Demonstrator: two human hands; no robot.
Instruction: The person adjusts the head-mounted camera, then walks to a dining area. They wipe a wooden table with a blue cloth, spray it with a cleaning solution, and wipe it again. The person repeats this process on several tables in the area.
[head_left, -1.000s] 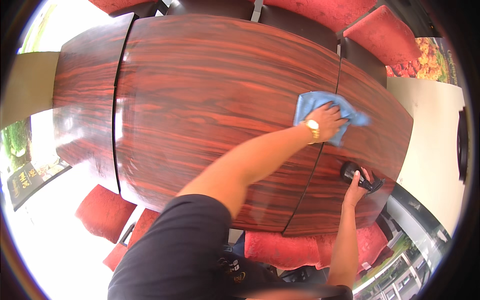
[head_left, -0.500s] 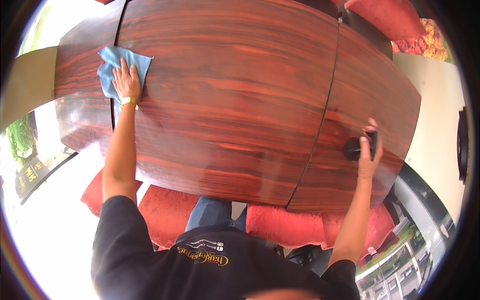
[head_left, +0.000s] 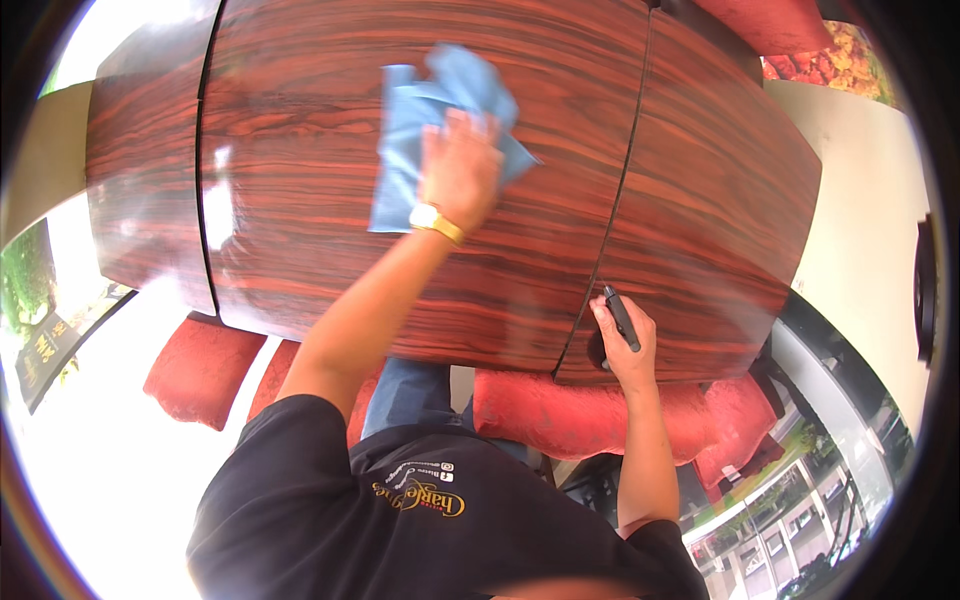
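Observation:
My left hand, with a gold watch at its wrist, presses on a light blue cloth on the dark reddish wood table. The fingers lie flat over the cloth, a little blurred, and its corners fan out beyond them. Near the table's front right part, my right hand is closed around a black spray bottle. Its narrow head shows from above, pointing away from me; most of the bottle's body is hidden by the hand and head.
Two dark seams divide the tabletop into sections. Red upholstered seats line the near edge, and another red seat stands at the far right. Bright daylight glares at the left, and windows show at the lower right.
My left hand has swept the cloth rightward from the left seam to the table's middle. My right hand has moved left and nearer me with the spray bottle. The view has shifted slightly.

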